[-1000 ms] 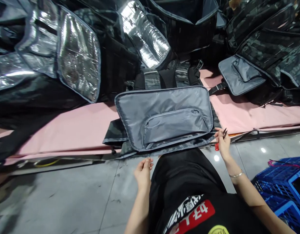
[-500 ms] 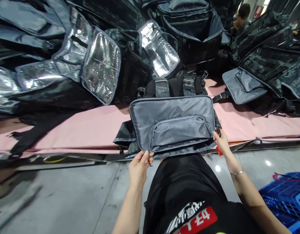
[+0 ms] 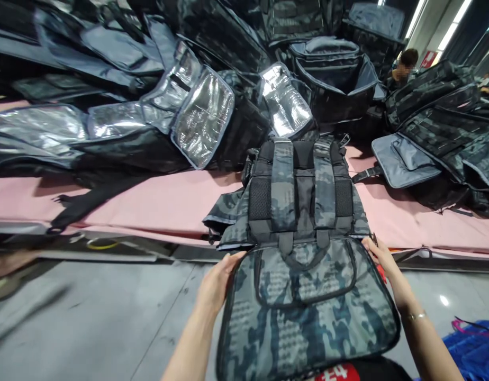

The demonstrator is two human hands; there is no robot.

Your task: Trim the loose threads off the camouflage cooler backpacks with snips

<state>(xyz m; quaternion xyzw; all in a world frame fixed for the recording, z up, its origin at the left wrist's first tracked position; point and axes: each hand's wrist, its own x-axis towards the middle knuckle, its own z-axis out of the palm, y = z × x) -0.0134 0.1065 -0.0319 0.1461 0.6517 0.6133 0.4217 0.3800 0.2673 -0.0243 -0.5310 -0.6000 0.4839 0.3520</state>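
Note:
A camouflage backpack (image 3: 304, 198) lies on the pink-covered table with its two shoulder straps facing up. Its wide flap (image 3: 308, 317) hangs over the table's front edge toward my body, patterned outer side up, with a carry handle near the fold. My left hand (image 3: 218, 280) is closed on the flap's left edge, close to the upper corner. On the opposite side, my right hand (image 3: 381, 259) pinches the edge near the fold; some of its fingers are hidden. The flap's grey lining is out of sight.
Bags with silver foil linings (image 3: 205, 116) crowd the table's far left. An open grey-lined bag (image 3: 340, 69) stands behind, and more camouflage bags (image 3: 446, 132) lie at right. A blue crate (image 3: 474, 349) sits on the floor at lower right. A person (image 3: 405, 66) is in the background.
The flap has swung down toward me, from grey lining up to camouflage side up, uncovering the shoulder straps. Both hands still hold its side edges, and the view has tilted up slightly.

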